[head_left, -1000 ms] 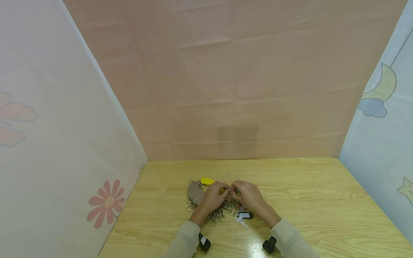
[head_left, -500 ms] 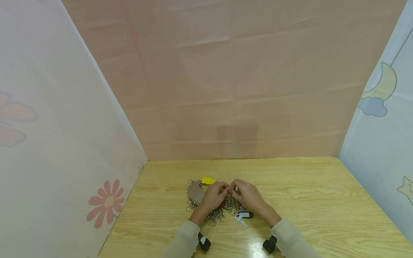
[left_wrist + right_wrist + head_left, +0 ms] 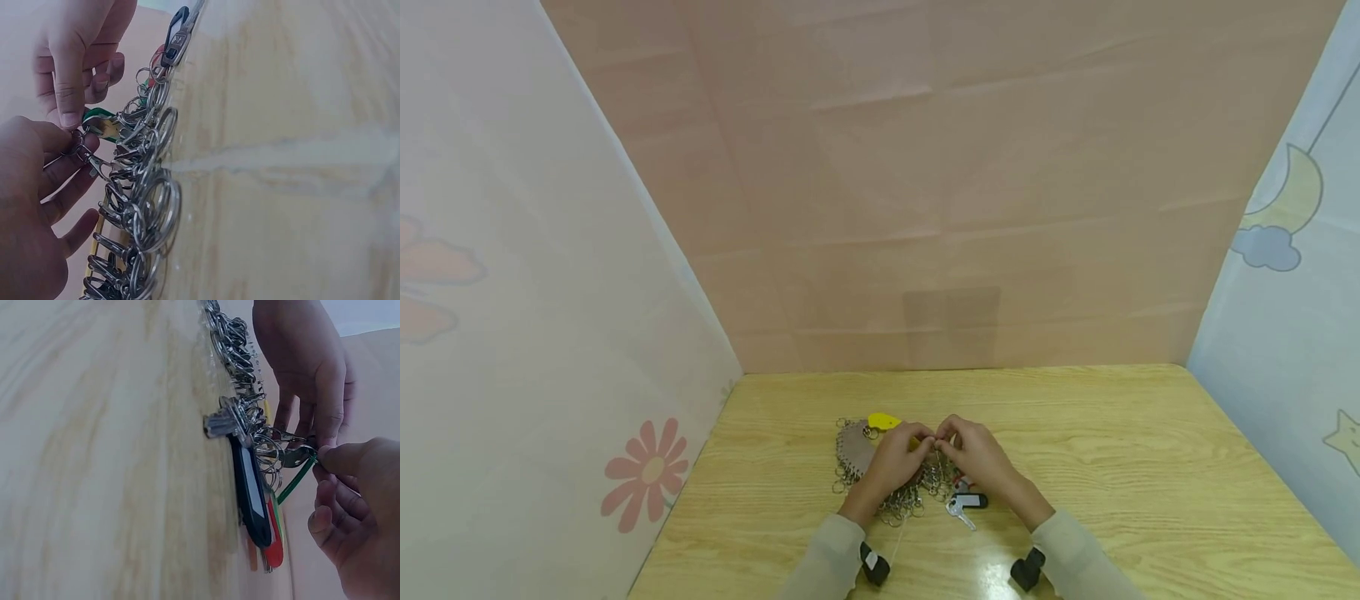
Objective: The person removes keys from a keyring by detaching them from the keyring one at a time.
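Fingertip to fingertip, my left hand and right hand meet over a pile of key rings. My left hand pinches a small metal key ring joined to a swivel clasp. My right hand pinches a key with a green tag at that ring. Fingertips hide whether the key is threaded on. Below the right hand lie a silver key, a black key tag and a red tag.
A grey-brown rounded piece edged with rings lies left of the hands on the wooden table. Beside it is a yellow piece. Wrist cameras sit below both hands. Patterned panels enclose the table.
Both hands stay in place with small finger movements at the ring. The right fingertips have closed in on the left ones, and the green bit beside them no longer shows in the head view.
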{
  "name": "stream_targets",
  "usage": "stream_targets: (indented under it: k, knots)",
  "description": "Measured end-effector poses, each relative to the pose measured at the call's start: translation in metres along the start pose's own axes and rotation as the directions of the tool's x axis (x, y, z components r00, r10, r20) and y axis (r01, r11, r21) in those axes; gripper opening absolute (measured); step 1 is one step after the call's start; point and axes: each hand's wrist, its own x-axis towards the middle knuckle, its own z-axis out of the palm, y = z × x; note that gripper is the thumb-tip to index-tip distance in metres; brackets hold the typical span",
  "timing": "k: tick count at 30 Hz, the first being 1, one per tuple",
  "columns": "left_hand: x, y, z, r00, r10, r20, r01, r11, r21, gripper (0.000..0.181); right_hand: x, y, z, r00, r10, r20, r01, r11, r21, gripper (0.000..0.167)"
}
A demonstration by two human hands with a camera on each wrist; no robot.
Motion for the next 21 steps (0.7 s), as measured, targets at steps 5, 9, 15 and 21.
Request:
stream_targets:
  k: [5,9,15,21]
  knots:
    - [-0.0002,-0.0013,0.0000,1.000,-0.009,0.006,0.009,1.000,-0.011,0.019,-0.0012,-0.0007,-0.0019,0.999,0.031,0.015,-0.032,0.996,0.082,0.006]
    - [0.0003,-0.0014,0.0001,1.000,-0.021,0.010,0.021,0.999,-0.032,0.018,-0.0016,0.0020,-0.0022,0.998,0.051,0.028,-0.055,0.985,0.162,0.005]
    - [-0.0001,-0.0003,-0.0006,0.999,-0.049,0.008,0.050,0.996,-0.068,0.017,-0.0010,0.0035,-0.0035,0.995,0.087,0.057,-0.098,0.967,0.233,0.005]
    - [-0.0014,-0.0019,0.0011,0.999,-0.044,-0.006,0.044,0.995,-0.094,0.015,-0.0004,0.0004,-0.0042,0.988,0.134,0.071,-0.147,0.958,0.244,0.004]
